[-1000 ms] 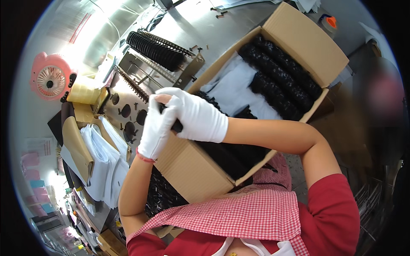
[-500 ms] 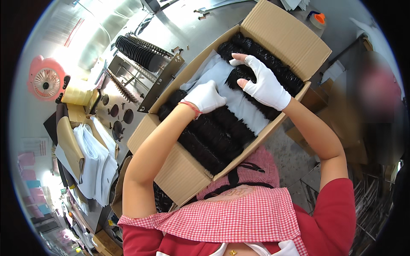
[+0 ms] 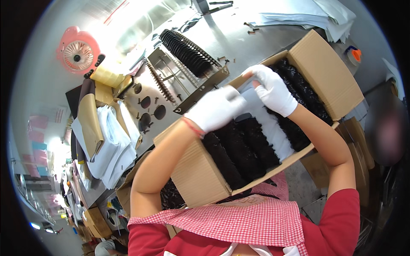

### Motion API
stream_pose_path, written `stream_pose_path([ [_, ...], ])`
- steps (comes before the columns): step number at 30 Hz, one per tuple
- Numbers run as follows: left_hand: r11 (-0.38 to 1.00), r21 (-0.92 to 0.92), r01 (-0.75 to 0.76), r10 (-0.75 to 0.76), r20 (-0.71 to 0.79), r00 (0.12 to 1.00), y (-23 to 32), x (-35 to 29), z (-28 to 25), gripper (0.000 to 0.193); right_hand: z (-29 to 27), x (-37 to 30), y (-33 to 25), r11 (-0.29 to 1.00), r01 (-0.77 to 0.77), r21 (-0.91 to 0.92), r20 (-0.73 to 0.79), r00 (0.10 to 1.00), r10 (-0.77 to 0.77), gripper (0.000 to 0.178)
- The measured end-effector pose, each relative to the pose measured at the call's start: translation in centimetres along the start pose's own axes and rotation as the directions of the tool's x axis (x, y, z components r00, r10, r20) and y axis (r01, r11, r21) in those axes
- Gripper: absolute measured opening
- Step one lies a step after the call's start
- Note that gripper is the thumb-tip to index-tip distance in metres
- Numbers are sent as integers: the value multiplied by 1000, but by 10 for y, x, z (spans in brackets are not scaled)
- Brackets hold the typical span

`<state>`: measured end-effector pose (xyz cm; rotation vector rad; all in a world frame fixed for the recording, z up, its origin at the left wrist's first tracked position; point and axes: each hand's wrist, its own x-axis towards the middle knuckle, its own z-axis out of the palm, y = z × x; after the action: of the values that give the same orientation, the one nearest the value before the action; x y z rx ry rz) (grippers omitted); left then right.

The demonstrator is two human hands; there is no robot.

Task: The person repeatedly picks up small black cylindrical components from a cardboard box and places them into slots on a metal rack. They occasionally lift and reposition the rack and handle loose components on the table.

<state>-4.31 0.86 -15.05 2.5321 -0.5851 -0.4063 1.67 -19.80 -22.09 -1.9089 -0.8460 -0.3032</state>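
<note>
A long open cardboard box (image 3: 324, 74) holds rows of black, bristly-looking rolls (image 3: 232, 153), whose exact kind I cannot tell. A white sheet (image 3: 273, 134) lies between the rows. My right hand (image 3: 271, 87), in a white fingerless glove, is at the box's far side, its fingers and thumb bent together at the sheet's far part. My left hand (image 3: 218, 109), gloved the same way, is over the box's left far edge above the rolls. Motion smears its fingers, and what they hold, if anything, does not show.
Left of the box, a metal frame (image 3: 200, 91) carries a row of black discs (image 3: 183, 51). Nearby are loose dark discs (image 3: 159, 112), screws, folded white sheets (image 3: 112, 143) and a pink fan (image 3: 79, 55). More white sheets (image 3: 299, 15) lie at the far right, near a tape roll (image 3: 353, 55).
The view has shifted, so the box appears farther right. My right hand has moved to the far side and its fingers have closed in. My left hand has risen and is blurred.
</note>
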Motion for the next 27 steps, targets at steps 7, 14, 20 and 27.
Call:
stream_pose_path([
  [7, 883, 106, 458, -347, -510, 787, -107, 27, -56, 80, 106, 53, -27, 906, 422, 28, 324, 854, -408, 33],
  [14, 854, 30, 520, -464, -410, 785, -101, 56, -59, 85, 134, 56, -18, 914, 404, -28, 494, 801, -339, 48],
  [20, 807, -156, 569, -590, -240, 771, -84, 71, -49, 63, 126, 58, -23, 934, 354, -40, 560, 783, -272, 53],
  [27, 717, 428, 550, -397, -397, 827, -71, 75, -47, 27, 128, 58, -24, 946, 325, 18, 491, 821, -291, 49],
])
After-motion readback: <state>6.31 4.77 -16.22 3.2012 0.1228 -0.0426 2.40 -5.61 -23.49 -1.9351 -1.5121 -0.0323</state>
